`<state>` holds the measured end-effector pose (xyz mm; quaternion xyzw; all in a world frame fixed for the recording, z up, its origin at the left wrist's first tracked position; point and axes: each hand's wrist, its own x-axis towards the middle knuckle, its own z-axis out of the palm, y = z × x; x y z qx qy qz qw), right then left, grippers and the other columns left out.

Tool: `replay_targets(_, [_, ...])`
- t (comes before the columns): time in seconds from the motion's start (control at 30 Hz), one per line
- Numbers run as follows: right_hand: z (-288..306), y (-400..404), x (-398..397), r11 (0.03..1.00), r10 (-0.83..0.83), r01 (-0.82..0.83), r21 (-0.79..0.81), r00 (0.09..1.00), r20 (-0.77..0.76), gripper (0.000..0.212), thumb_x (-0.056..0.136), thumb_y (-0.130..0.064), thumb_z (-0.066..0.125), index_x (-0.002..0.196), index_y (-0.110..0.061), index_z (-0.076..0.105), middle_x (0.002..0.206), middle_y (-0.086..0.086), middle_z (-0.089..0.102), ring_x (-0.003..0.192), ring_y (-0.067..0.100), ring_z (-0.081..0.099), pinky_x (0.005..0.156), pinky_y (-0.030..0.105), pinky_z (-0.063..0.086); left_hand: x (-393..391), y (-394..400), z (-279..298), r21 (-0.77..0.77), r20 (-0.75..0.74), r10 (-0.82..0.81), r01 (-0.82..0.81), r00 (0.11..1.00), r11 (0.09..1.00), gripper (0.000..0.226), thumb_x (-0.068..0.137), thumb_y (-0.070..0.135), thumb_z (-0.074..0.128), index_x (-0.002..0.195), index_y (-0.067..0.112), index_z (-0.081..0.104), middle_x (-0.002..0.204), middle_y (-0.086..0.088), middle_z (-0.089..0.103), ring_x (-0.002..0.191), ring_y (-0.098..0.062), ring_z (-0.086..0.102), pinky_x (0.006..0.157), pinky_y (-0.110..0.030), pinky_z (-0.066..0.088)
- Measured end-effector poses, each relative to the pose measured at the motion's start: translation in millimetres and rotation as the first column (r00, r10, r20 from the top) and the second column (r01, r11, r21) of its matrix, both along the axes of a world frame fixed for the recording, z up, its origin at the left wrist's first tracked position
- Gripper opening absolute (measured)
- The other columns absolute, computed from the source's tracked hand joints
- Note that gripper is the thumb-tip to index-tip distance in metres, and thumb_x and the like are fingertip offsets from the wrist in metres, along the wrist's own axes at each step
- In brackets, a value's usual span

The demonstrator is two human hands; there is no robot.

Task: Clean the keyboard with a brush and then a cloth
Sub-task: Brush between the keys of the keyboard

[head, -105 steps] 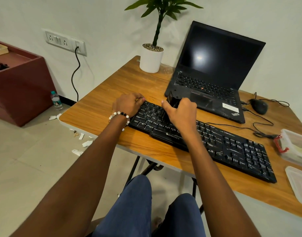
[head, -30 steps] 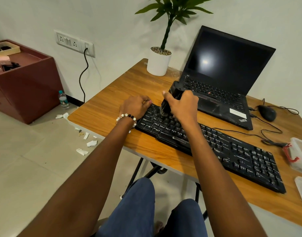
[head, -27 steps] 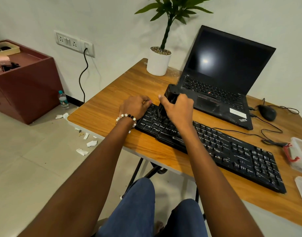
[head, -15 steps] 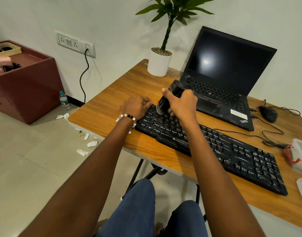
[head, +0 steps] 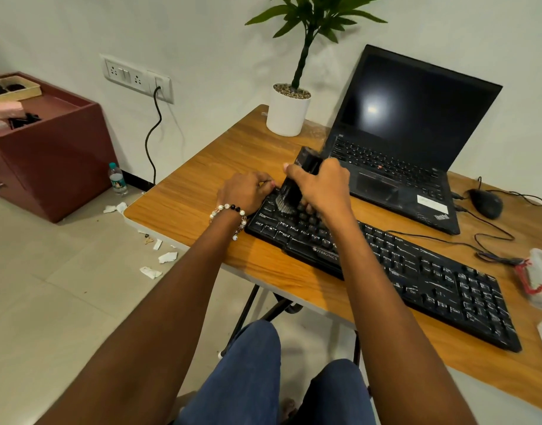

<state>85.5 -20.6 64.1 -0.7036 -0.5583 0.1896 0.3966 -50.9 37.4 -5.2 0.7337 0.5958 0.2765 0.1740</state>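
The right hand [head: 323, 187] grips a black brush [head: 294, 187] on the keyboard [head: 417, 271]; the left hand [head: 243, 191] holds its corner.

Soft, even indoor light fills the scene, bright on the white wall [head: 217, 41]. A round glare spot shines on the open black laptop's dark screen [head: 372, 109]. Faint shadows fall behind the white-potted green plant [head: 289, 113]. Wide-angle distortion bends the orange wooden bench [head: 202, 194] edges; the moving right hand [head: 322, 187] is slightly blurred.
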Motion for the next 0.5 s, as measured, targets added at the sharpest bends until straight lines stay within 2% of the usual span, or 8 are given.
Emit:
replay_targets(0.07, [-5,2,0,0.994,-0.074,0.071,0.081,0.997,0.027,0.042,0.082,-0.050,0.070,0.080,-0.008,0.065,0.076,0.010,0.069,0.065,0.024,0.067,0.059,0.039,0.057,0,1,0,-0.010,0.010,0.002,-0.002,1.000,1.000,0.026,0.097,0.047,0.049,0.112,0.037,0.068,0.096,0.002,0.072,0.076,-0.013,0.054,0.061,-0.026,0.034])
replay_targets(0.17, [-13,-2,-6,0.994,-0.056,0.043,0.105,0.991,0.123,0.043,0.087,-0.048,0.068,0.081,-0.005,0.066,0.073,0.006,0.065,0.067,0.022,0.064,0.054,0.028,0.047,0,2,0,-0.011,0.010,-0.001,0.001,1.000,1.000,0.027,0.097,0.047,0.049,0.114,0.036,0.068,0.097,0.001,0.071,0.076,-0.012,0.052,0.058,-0.026,0.031])
replay_targets(0.3, [-15,-6,-15,0.998,0.006,-0.017,0.060,0.984,0.179,0.039,0.088,-0.043,0.067,0.079,-0.006,0.062,0.072,0.006,0.062,0.069,0.025,0.063,0.058,0.036,0.052,-1,4,-2,-0.022,0.015,-0.002,0.002,1.000,1.000,0.029,0.097,0.048,0.049,0.114,0.034,0.067,0.098,-0.002,0.071,0.075,-0.015,0.052,0.058,-0.026,0.031])
replay_targets(0.37, [-8,-5,-13,0.998,0.061,-0.058,-0.028,0.990,0.129,0.034,0.086,-0.040,0.070,0.078,-0.009,0.059,0.075,0.008,0.063,0.065,0.025,0.064,0.057,0.038,0.054,-1,4,-2,-0.027,0.019,-0.003,0.004,1.000,1.000,0.029,0.097,0.046,0.049,0.115,0.032,0.067,0.098,-0.003,0.070,0.078,-0.017,0.054,0.060,-0.027,0.032])
replay_targets(0.43, [2,-4,-5,0.988,0.105,-0.106,-0.108,0.994,-0.015,0.032,0.084,-0.038,0.073,0.082,-0.008,0.062,0.069,0.009,0.066,0.049,0.018,0.060,0.043,0.029,0.050,0,4,-2,-0.025,0.019,-0.005,0.006,1.000,1.000,0.027,0.097,0.043,0.050,0.114,0.032,0.068,0.100,-0.002,0.071,0.080,-0.017,0.055,0.063,-0.027,0.034])
replay_targets(0.5, [5,-3,2,0.991,0.086,-0.094,-0.097,0.993,-0.077,0.033,0.083,-0.039,0.073,0.084,-0.007,0.066,0.063,0.008,0.065,0.040,0.011,0.055,0.039,0.024,0.045,0,4,-1,-0.021,0.030,-0.008,0.009,1.000,1.000,0.026,0.096,0.044,0.052,0.113,0.035,0.068,0.103,0.001,0.071,0.086,-0.018,0.060,0.065,-0.027,0.036])
